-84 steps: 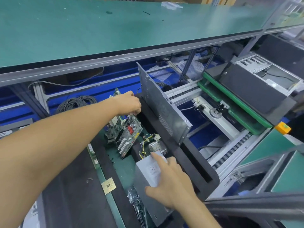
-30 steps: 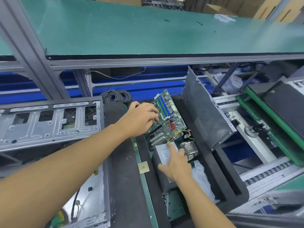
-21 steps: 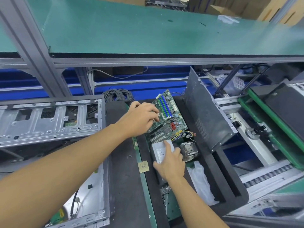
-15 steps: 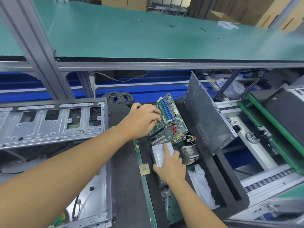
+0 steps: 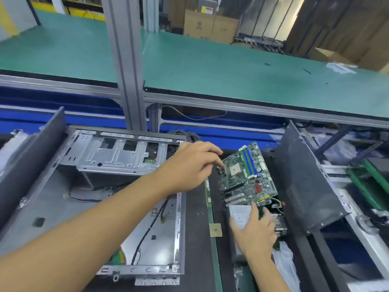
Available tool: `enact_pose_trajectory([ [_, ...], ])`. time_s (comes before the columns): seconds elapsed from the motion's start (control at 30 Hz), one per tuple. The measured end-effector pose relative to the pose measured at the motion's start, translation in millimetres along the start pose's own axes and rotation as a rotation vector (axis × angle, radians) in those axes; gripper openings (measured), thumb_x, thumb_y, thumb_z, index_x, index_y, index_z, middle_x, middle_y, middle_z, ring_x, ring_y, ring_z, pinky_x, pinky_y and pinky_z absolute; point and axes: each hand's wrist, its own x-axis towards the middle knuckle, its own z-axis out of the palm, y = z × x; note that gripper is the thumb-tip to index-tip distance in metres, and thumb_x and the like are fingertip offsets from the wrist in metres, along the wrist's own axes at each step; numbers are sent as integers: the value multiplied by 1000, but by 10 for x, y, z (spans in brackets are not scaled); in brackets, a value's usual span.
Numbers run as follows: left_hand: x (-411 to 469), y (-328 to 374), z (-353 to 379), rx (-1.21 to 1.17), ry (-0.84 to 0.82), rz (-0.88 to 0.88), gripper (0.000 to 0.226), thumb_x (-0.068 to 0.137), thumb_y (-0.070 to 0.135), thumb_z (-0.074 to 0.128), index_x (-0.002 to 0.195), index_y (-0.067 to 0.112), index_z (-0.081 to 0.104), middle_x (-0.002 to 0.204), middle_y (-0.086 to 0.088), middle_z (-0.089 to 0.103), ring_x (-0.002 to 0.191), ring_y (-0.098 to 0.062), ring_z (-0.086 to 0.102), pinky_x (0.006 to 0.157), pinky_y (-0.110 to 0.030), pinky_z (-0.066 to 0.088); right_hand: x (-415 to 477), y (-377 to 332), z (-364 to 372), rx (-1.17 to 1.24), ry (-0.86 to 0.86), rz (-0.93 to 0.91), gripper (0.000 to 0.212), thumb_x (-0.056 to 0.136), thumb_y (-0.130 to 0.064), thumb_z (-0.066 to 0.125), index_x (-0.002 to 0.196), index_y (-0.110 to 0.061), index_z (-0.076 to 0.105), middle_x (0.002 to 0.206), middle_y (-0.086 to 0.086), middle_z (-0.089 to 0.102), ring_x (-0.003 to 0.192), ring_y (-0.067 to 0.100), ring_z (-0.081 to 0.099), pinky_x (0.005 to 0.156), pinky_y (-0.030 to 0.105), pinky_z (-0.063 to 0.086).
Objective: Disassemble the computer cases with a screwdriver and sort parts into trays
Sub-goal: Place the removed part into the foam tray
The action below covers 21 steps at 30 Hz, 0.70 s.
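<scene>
Left hand point(image 5: 193, 165): fingers curled at green motherboard point(image 5: 246, 173) left edge; can't tell if gripping.
Right hand point(image 5: 252, 230): flat, fingers spread on grey power-supply box point(image 5: 239, 214).
Board: tilted, far end of black foam tray point(image 5: 311, 256).
Risk: may slide onto yellow wires point(image 5: 266, 200) if released.

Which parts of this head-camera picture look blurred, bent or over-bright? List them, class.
Head view: the right hand is slightly smeared by motion, while the motherboard is sharp. Head view: the upright post leans and flares, a wide-lens effect. Head view: the bright gap at top right is washed out.
</scene>
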Motion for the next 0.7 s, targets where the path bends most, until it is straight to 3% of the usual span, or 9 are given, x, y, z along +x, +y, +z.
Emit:
enact_pose_trajectory([
  [0.1, -315, -106, -345, -105, -1, -70, 30, 100, 13, 48, 113, 29, 71, 105, 21, 63, 94, 7, 55, 83, -8, 39, -226, -356, -279, 439, 341, -176, 43, 88, -22, 69, 127, -8, 56, 125, 15, 54, 113, 36, 49, 95, 50, 41],
  [0.17, -532, -247, -568, -136, -14, -157, 29, 101, 18, 48, 112, 32, 70, 89, 20, 67, 71, 2, 60, 65, -8, 44, -472, -751, -489, 621, 416, -365, 23, 91, -16, 61, 113, -14, 57, 106, 2, 56, 100, 24, 51, 88, 40, 43],
  [0.23, -754, -426, -732, -121, -43, -247, 27, 102, 23, 48, 112, 34, 70, 78, 17, 69, 58, -1, 60, 56, -14, 47, -736, -1193, -615, 660, 371, -542, 10, 92, -17, 55, 100, -23, 56, 92, -9, 55, 88, 17, 53, 78, 32, 44],
  [0.3, -1018, -645, -849, -45, -108, -322, 25, 102, 25, 48, 112, 33, 69, 69, 14, 68, 59, 3, 61, 57, -19, 48, -935, -1591, -624, 596, 252, -641, 7, 92, -19, 54, 96, -24, 58, 85, -12, 57, 81, 14, 56, 72, 30, 45],
  [0.37, -1312, -876, -923, 32, -201, -427, 25, 101, 25, 47, 110, 32, 69, 69, 14, 67, 65, 3, 62, 61, -20, 45, -1044, -1900, -570, 451, 12, -601, 10, 94, -20, 54, 99, -26, 60, 84, -13, 60, 79, 15, 58, 68, 32, 45],
  [0.43, -1603, -1108, -973, 110, -333, -532, 28, 97, 21, 47, 110, 27, 71, 84, 13, 68, 84, -7, 65, 75, -26, 49, -1084, -2120, -476, 200, -221, -532, 19, 95, -19, 50, 105, -24, 65, 93, -6, 66, 81, 18, 57, 69, 29, 43],
  [0.5, -1885, -1274, -992, 178, -520, -620, 31, 93, 17, 47, 111, 24, 71, 101, 5, 71, 96, -16, 65, 85, -31, 53, -1115, -2262, -332, 1, -466, -486, 27, 95, -15, 47, 107, -15, 71, 102, 5, 73, 80, 24, 61, 70, 31, 50],
  [0.6, -2173, -1310, -934, 216, -731, -653, 29, 88, 8, 45, 101, 17, 70, 94, -3, 69, 77, -20, 62, 67, -33, 56, -1214, -2394, -38, -232, -799, -473, 29, 97, -9, 47, 110, 0, 72, 102, 15, 77, 74, 26, 66, 76, 40, 60],
  [0.7, -2256, -1250, -781, 245, -740, -646, 22, 86, -4, 46, 73, 10, 59, 75, -11, 53, 67, -26, 50, 64, -35, 45, -1274, -2496, 253, -295, -856, -442, 27, 99, -9, 51, 114, 5, 68, 107, 19, 75, 75, 28, 66, 83, 44, 62],
])
